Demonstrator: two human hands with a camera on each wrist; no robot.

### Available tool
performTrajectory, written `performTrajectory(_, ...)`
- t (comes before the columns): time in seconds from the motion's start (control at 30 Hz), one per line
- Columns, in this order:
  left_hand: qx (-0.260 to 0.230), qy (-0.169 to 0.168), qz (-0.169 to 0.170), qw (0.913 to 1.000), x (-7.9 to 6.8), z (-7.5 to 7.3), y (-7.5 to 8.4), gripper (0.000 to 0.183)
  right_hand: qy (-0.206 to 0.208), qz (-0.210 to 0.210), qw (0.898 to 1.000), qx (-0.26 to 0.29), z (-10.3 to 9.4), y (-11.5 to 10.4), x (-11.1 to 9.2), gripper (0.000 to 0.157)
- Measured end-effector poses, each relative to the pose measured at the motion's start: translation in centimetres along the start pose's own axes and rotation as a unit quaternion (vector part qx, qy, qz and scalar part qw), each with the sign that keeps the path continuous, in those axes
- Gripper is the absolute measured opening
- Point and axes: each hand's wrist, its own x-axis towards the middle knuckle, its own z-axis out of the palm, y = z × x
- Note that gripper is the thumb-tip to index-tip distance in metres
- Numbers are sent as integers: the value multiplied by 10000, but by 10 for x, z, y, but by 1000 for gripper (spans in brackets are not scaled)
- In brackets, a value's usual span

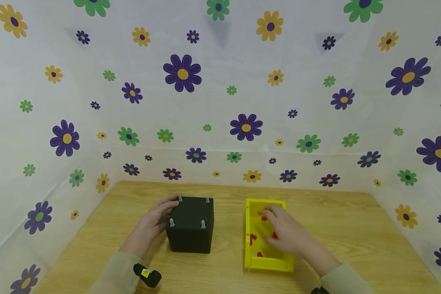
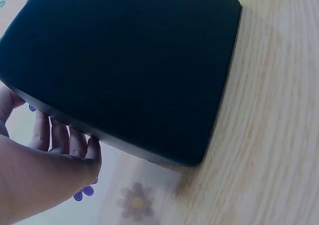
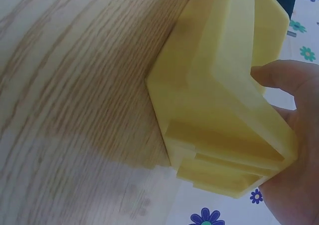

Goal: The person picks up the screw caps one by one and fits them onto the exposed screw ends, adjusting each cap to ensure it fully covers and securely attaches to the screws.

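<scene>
A black box (image 1: pixel 190 239) stands on the table with a grey bolt-like post (image 1: pixel 203 224) upright at each top corner. Against its left side rests my left hand (image 1: pixel 155 219), fingertips touching the wall in the left wrist view. To the right lies a yellow bin (image 1: pixel 268 264) holding several small red pieces (image 1: pixel 259 254). My right hand (image 1: pixel 286 233) reaches in over its right rim, fingers and thumb apart. I see nothing held between them. In the right wrist view the bin's wall hides the fingertips and the red pieces.
The wooden table (image 1: pixel 229 228) carries the box and bin side by side, with a gap between them. A white flowered sheet (image 1: pixel 220 102) hangs behind and on both sides. A black strap device (image 1: pixel 148 275) is on the left wrist.
</scene>
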Motion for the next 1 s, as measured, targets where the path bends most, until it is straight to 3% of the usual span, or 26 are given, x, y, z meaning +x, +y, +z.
performTrajectory(0.33, 96, -64, -3, 9999, 1, -3, 0, 29, 73, -149, 9994, -318, 6, -5, 4, 59)
performTrajectory(0.9, -179, -156, -161, 9996, 3, -6, -5, 28, -435, -299, 9924, -1114, 10, -18, 10, 62)
performTrajectory(1.0, -166, -115, -165, 9997, 4, -5, -4, 39, -453, -327, 9915, -1176, 10, -20, 10, 60)
